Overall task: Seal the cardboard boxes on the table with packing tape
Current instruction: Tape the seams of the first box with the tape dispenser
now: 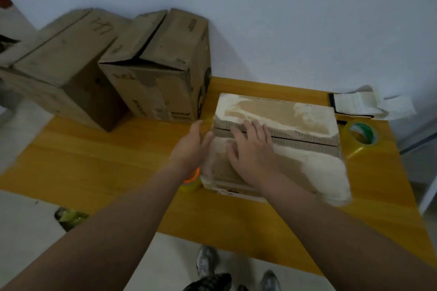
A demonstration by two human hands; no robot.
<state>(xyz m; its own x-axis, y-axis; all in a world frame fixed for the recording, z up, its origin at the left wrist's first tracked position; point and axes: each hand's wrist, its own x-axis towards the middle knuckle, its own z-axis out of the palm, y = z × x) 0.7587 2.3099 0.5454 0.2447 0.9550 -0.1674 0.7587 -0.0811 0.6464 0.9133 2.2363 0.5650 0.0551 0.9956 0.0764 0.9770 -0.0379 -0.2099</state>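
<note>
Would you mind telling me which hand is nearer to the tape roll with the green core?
The right hand. It rests flat on the cardboard box, with the tape roll beyond the box's right end. The left hand is off the box's left end, farther away.

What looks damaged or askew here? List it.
The box under the hands has its outer paper torn away, exposing whitish patches and corrugation beside the centre seam. Behind it, the middle box has flaps gaping, one edge sunk. Crumpled white packaging lies at the table's far corner.
</note>
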